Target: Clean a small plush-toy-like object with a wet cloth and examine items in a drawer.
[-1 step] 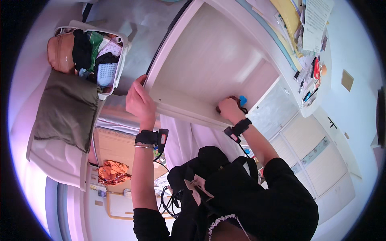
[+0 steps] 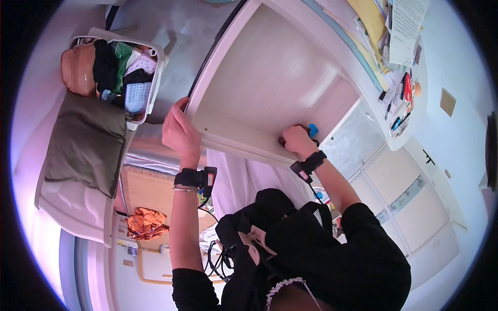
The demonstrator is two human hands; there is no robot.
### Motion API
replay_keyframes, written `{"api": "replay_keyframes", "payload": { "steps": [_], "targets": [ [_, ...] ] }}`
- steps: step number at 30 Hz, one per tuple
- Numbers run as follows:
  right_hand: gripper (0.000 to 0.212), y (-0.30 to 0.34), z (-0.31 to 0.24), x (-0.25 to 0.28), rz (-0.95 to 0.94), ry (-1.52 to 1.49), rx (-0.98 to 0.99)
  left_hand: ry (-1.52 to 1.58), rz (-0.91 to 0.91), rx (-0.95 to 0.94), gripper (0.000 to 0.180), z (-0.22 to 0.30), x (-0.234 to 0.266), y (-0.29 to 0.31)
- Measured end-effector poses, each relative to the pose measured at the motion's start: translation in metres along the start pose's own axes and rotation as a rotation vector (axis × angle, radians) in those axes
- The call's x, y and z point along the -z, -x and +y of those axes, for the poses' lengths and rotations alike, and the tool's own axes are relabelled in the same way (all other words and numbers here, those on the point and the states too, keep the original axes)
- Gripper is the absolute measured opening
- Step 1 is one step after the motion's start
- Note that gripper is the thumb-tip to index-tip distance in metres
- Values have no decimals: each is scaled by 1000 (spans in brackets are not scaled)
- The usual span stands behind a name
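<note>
A pale, box-like drawer (image 2: 270,67) stands open before me. My left hand (image 2: 181,132) is closed round the drawer's left front corner, its fingertips partly hidden behind the edge. At the right end inside, my right hand (image 2: 298,140) is closed in a fist low against the drawer floor. Something dark brown (image 2: 281,140) shows at its edge, too covered to name. Just beyond my knuckles is a small bright blue piece (image 2: 313,129). Both wrists wear black straps with small boxes.
A white desk top (image 2: 358,85) at the right holds papers and folders (image 2: 371,31) and several pens (image 2: 399,98). On the left, a white bin (image 2: 161,78) holds pouches and cloths beside a dark cushion (image 2: 88,145) on a white chair (image 2: 75,212). A black cable (image 2: 208,208) hangs from my left wrist.
My right fist has shifted very slightly to the right inside the drawer, covering more of the dark thing. The left hand stays in place.
</note>
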State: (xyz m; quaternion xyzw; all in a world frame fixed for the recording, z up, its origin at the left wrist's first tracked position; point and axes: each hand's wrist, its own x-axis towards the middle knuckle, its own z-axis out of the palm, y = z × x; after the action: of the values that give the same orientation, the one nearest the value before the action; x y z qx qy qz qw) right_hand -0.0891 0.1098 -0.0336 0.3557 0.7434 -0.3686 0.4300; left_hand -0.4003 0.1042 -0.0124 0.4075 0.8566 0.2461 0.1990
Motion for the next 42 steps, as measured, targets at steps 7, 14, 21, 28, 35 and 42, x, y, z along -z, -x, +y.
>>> {"api": "replay_keyframes", "payload": {
  "steps": [7, 14, 21, 28, 35, 42],
  "targets": [
    [27, 32, 48, 66, 343, -871, -247, 11, -18, 21, 36, 4, 0, -3],
    [57, 28, 42, 108, 1031, -115, -298, -34, -63, 92, 37, 4, 5, -2],
    [68, -23, 76, 50, 853, -323, -488, -9, -41, 69, 38, 2, 1, 0],
    [63, -67, 73, 69, 1077, -530, -525, 23, -49, 64, 40, 4, -3, 0],
    [58, -93, 4, 137, 1225, -698, -256, 60, -21, 9, 38, 1, 1, -5],
    [56, -133, -50, 180, 1196, -650, -6, 124, 29, 28, 34, 0, 0, -4]
  ]
}}
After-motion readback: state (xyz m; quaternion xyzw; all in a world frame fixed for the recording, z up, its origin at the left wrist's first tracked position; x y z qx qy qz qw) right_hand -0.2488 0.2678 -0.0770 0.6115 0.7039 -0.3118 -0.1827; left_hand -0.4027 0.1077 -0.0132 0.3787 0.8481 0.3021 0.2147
